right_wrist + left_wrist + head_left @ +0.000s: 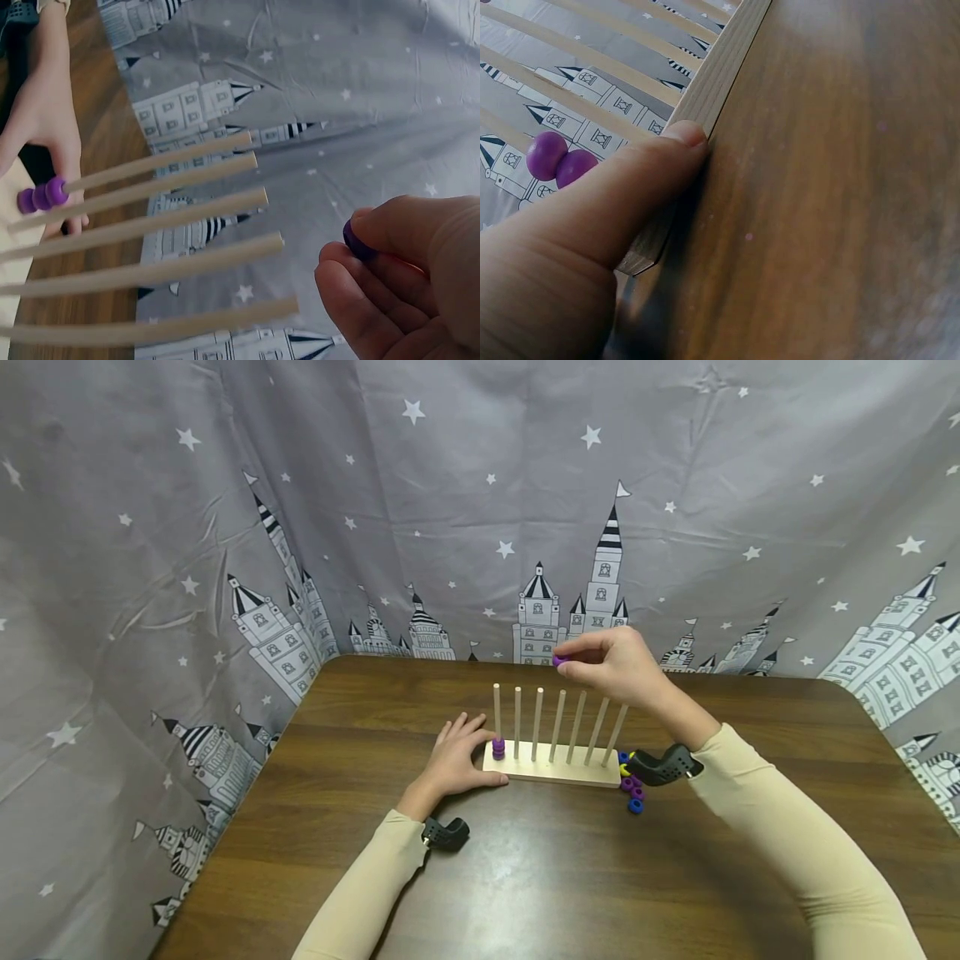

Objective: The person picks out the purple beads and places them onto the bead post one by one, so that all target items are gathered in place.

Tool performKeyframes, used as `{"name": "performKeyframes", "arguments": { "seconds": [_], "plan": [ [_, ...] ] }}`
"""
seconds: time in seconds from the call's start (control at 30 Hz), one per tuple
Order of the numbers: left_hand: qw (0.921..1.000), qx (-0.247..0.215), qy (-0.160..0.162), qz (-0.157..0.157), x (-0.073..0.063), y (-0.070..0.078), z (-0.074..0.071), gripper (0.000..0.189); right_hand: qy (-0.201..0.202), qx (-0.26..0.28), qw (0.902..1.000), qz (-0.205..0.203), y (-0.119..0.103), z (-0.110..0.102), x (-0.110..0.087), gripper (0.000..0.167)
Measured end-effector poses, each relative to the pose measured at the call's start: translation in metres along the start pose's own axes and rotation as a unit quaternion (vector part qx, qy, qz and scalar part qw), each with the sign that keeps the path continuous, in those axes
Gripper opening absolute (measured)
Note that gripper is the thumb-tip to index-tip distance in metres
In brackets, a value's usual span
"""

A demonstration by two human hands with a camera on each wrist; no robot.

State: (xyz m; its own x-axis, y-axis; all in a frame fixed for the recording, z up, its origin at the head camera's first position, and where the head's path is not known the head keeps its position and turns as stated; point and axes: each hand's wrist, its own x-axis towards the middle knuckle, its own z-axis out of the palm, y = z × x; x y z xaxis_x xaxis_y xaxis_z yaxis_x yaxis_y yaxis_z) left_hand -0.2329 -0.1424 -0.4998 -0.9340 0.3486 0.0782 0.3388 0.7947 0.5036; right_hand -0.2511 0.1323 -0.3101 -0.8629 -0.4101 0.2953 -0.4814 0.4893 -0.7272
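Observation:
My right hand, raised above the pegs, pinches a purple bead between thumb and fingertips. In the right wrist view the bead shows beside the free tops of several wooden pegs. They stand upright in a row on a pale wooden base. Three purple beads are stacked at the bottom of the leftmost peg. My left hand lies at the base's left end with its fingers spread. Its thumb presses along the front edge, and the index finger reaches the back corner.
Loose blue, yellow and purple beads lie at the base's right end, partly hidden by the black wrist camera. The brown wooden table ends at a grey curtain printed with castles and stars.

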Motion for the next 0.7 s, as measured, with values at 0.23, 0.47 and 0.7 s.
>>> {"name": "performKeyframes", "arguments": {
  "seconds": [0.23, 0.47, 0.7],
  "plan": [
    [1.0000, -0.001, 0.002, 0.001, 0.000, -0.001, 0.000, 0.076, -0.023, 0.014, 0.9996, -0.012, -0.010, 0.020, 0.011, 0.021],
    [1.0000, -0.001, 0.004, 0.004, 0.001, -0.002, 0.001, 0.076, -0.041, 0.023, 0.9987, -0.019, -0.018, 0.037, 0.020, 0.021],
    [1.0000, -0.002, 0.005, 0.004, 0.002, -0.001, 0.000, 0.074, -0.050, 0.020, 0.9981, -0.031, -0.024, 0.048, 0.025, 0.021]
  ]
}}
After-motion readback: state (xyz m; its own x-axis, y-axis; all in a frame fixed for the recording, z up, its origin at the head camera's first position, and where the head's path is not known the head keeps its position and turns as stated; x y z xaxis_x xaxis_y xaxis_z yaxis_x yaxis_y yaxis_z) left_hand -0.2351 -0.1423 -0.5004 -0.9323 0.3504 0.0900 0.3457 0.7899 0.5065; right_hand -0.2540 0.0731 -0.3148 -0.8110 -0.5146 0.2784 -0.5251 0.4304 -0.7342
